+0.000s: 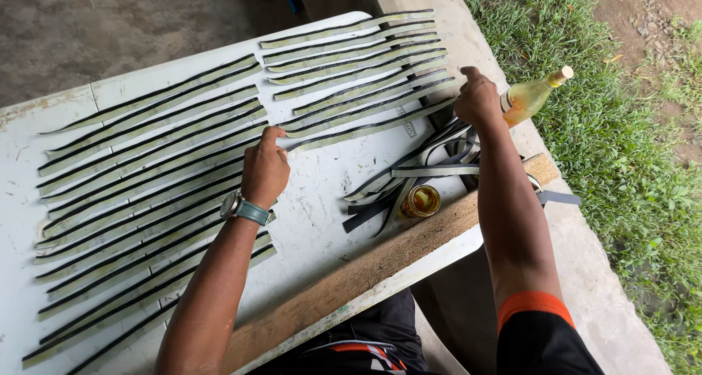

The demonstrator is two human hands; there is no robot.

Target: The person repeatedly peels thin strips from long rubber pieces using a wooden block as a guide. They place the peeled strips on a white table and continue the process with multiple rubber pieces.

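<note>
Here, in the single head view, we see long thin strips point(146, 170), pale green-grey on the face with dark edges, laid side by side in slanting rows across a white table point(314, 221). One group fills the left half of the frame; a second group point(358, 60) lies at the upper centre. The strip in hand point(365, 128) runs from the centre of the frame up to the right, flat on the table, just below the upper group. Our left hand point(265, 169), a teal-strapped watch point(241, 209) on its wrist, presses its fingertips on the near end of that strip, fingers curled down. Our right hand point(477, 97), in the upper right, is closed over the far end, pinching it.

Below the right hand a loose heap of darker strips point(417, 174) lies tangled beside a small round tin point(420, 201) with amber contents. A rough wooden plank point(380, 261) runs along the table's near edge. A glass bottle of yellow liquid point(530, 97) lies behind the right hand, partly hidden by it. We cannot make out the right fingertips, and the lower left rows are cut off by the frame.
</note>
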